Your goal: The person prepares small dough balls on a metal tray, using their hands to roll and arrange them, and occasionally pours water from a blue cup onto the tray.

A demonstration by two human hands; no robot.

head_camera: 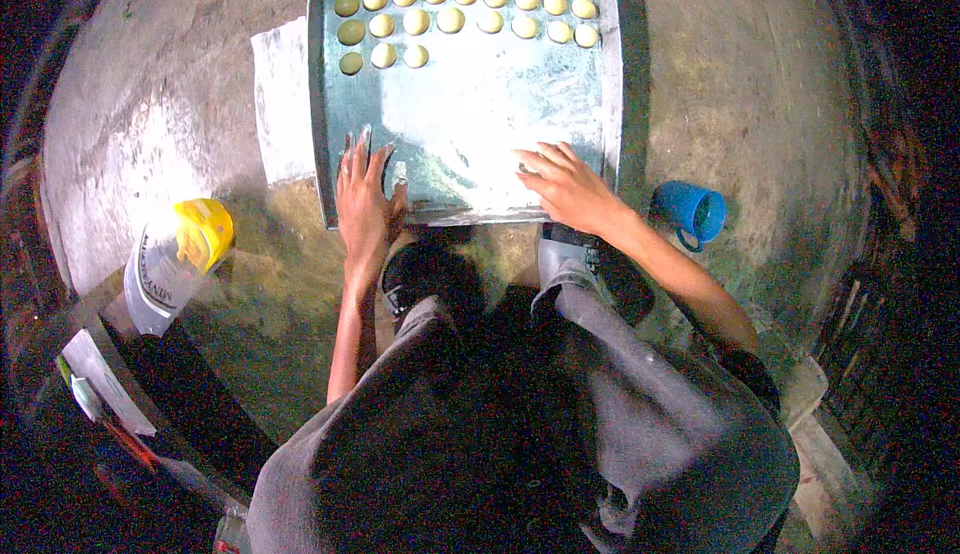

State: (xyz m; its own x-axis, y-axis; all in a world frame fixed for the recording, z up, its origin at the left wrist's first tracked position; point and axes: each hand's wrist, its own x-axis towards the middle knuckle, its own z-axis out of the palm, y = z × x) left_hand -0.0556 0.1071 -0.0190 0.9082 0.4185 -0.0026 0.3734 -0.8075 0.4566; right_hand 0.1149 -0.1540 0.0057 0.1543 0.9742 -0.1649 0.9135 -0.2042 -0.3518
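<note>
A shallow metal baking tray (517,96) lies on the floor before me. Rows of small round pale dough pieces (450,20) cover its far part, with a shorter row nearest me at the left. Fingers spread, my left hand (367,190) rests over the tray's near left corner; pale residue coats its fingertips. My right hand (566,182) reaches in over the near right part, fingers slightly bent and apart, pointing left. No object shows in either hand. Strong glare washes out the tray surface beside the right fingertips.
A blue plastic mug (690,209) lies tipped right of the tray. Left are a white sheet (281,103) partly beside the tray and a clear plastic pouch (161,276) with writing and a yellow part (206,231). My shoes (431,276) stand close to the tray's near edge.
</note>
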